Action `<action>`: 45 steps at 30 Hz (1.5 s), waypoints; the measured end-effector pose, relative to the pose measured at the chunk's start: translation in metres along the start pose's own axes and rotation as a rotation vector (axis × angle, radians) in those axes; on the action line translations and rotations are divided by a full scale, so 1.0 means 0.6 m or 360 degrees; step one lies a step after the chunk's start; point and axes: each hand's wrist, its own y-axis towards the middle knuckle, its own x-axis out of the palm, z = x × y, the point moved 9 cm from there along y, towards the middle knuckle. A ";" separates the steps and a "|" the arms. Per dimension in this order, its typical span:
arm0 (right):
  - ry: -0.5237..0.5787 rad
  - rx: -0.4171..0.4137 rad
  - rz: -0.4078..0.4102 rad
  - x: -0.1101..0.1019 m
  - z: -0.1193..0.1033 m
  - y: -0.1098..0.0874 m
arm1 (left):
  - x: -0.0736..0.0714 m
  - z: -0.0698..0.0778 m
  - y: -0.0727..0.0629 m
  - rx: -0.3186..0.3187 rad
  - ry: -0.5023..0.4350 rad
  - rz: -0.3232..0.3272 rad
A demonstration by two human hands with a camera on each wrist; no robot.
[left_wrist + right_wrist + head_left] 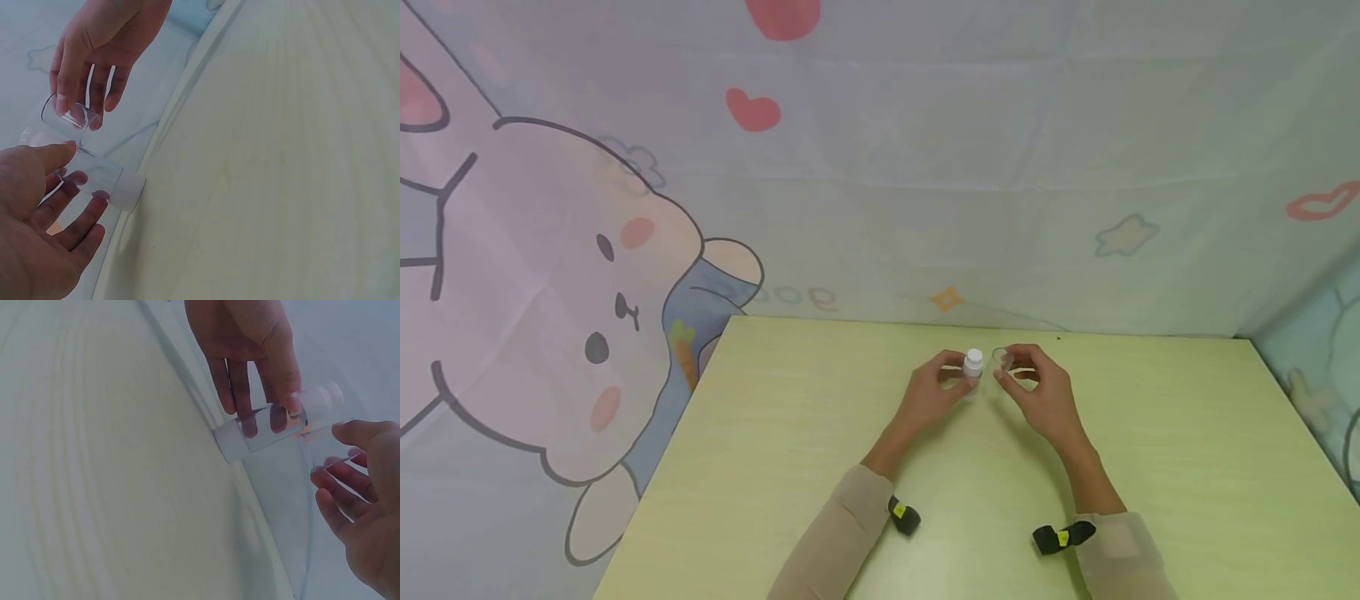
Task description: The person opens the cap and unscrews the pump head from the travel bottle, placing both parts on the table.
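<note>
My left hand (934, 390) grips a small bottle (973, 367) between thumb and fingers, upright over the table. It has a white ribbed top, a clear body and a white base (128, 190), seen in the left wrist view. To its right, my right hand (1043, 393) pinches a clear, hollow cup-shaped cover (1001, 358) by its sides. In the right wrist view the clear cover (325, 447) is close beside the bottle's upper part (322, 401), at about the same height. Fingers show through the transparent walls of both pieces.
The pale yellow-green wood-grain table (775, 467) spreads below both hands. Behind it hangs a light cloth backdrop (925, 167) printed with a cartoon rabbit, hearts and stars. Black straps with yellow marks, such as the left wrist strap (904, 517), sit at the sleeve cuffs.
</note>
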 end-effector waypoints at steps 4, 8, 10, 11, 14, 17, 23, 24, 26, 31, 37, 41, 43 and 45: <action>0.0012 -0.0003 0.0004 -0.002 -0.004 0.001 | -0.001 -0.002 0.000 0.0000 0.0001 0.0000; 0.0002 -0.0004 0.0005 -0.002 -0.004 0.000 | -0.001 -0.003 0.002 0.0012 -0.0006 0.0004; -0.0005 0.0002 0.0001 -0.001 -0.002 -0.001 | -0.001 -0.003 0.002 0.0015 -0.0007 0.0008; -0.0006 0.0003 0.0001 -0.001 -0.001 -0.001 | -0.001 -0.003 0.002 0.0014 -0.0007 0.0007; -0.0017 0.0006 -0.0003 0.000 0.002 -0.002 | 0.000 -0.005 0.001 0.0002 0.0002 0.0005; -0.0031 -0.0003 -0.0019 0.002 0.002 -0.004 | 0.002 -0.008 0.000 -0.0007 0.0003 0.0007; -0.0024 -0.0030 -0.0043 0.005 0.003 -0.004 | 0.001 -0.009 -0.001 -0.0015 -0.0020 0.0015; -0.0022 -0.0029 -0.0044 0.005 0.003 -0.004 | 0.000 -0.009 -0.001 -0.0015 -0.0018 0.0015; -0.0023 -0.0025 -0.0047 0.006 0.004 -0.004 | 0.000 -0.009 0.000 -0.0005 -0.0027 0.0015; -0.0042 -0.0002 -0.0063 0.009 0.008 -0.003 | 0.001 -0.008 0.001 0.0001 -0.0047 0.0011; -0.0059 0.0024 -0.0091 0.012 0.012 -0.003 | 0.001 -0.009 0.000 -0.0008 -0.0033 0.0008; -0.0067 0.0037 -0.0105 0.013 0.015 -0.004 | 0.001 -0.008 0.000 -0.0004 -0.0037 0.0003; -0.0065 0.0040 -0.0108 0.013 0.016 -0.004 | 0.001 -0.007 0.000 0.0002 -0.0041 0.0002; -0.0060 0.0042 -0.0107 0.013 0.018 -0.004 | 0.000 -0.005 0.000 0.0010 -0.0047 -0.0003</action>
